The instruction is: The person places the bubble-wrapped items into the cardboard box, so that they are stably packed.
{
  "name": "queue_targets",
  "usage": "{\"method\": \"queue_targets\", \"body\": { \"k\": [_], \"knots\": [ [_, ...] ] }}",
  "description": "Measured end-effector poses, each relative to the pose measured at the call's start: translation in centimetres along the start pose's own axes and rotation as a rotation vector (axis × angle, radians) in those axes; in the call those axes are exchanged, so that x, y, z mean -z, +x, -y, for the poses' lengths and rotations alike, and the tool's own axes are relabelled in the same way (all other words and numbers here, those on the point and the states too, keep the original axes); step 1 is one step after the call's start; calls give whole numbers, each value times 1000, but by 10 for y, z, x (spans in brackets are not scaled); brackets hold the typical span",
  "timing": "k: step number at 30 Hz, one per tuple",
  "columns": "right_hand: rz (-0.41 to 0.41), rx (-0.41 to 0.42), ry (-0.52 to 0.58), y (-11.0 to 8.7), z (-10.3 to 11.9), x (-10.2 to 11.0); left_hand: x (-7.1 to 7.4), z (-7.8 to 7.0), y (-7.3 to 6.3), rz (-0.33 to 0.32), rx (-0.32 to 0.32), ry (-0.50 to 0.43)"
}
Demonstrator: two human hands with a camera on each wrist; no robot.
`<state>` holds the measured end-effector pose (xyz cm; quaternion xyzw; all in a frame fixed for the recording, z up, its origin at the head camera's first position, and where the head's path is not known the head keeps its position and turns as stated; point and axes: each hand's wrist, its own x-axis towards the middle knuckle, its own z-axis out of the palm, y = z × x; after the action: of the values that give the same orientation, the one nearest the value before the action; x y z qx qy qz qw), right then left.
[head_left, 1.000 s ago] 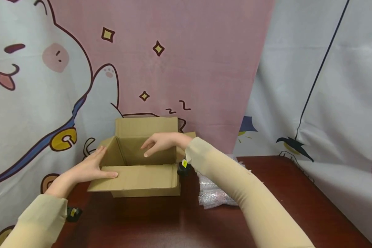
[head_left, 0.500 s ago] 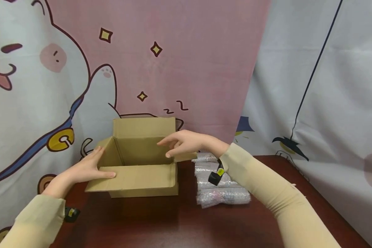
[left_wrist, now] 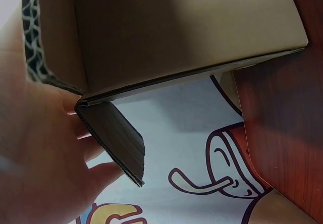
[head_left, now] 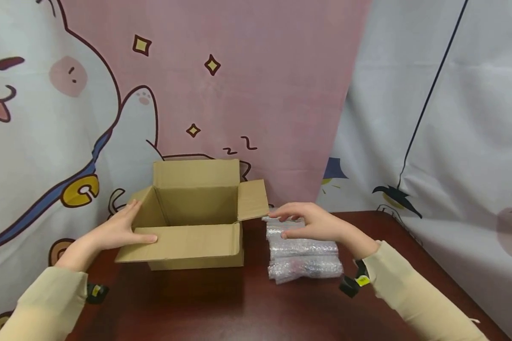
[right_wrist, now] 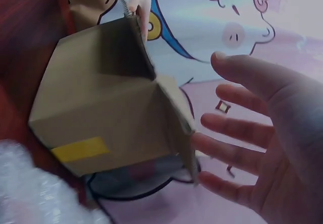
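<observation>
An open cardboard box stands on the table in the head view, its flaps spread and its visible inside bare. My left hand holds the near left corner, thumb across the front flap. In the left wrist view the fingers pass behind a side flap. My right hand hovers right of the box with fingers apart and nothing in them. Its fingertips overlap the edge of the right flap. Below it lie several bubble-wrapped bundles, side by side.
The dark red-brown table runs back to a pink and white cartoon curtain. A strip of yellow tape marks the box's side in the right wrist view.
My right hand has moved right, from over the box to above the bubble-wrapped bundles, uncovering the right flap. The left hand stays at the box corner.
</observation>
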<state>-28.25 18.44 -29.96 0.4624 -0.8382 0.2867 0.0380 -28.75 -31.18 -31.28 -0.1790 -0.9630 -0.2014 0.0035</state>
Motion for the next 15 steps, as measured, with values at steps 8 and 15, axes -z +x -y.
{"method": "queue_targets", "body": {
  "k": [8, 15],
  "knots": [
    [-73, -75, -41, -40, -31, -30, -1, 3, 0, -5, -4, -8],
    [-83, -185, -56, -69, -58, -58, 0, 1, 1, -1, -8, -2]
  ]
}}
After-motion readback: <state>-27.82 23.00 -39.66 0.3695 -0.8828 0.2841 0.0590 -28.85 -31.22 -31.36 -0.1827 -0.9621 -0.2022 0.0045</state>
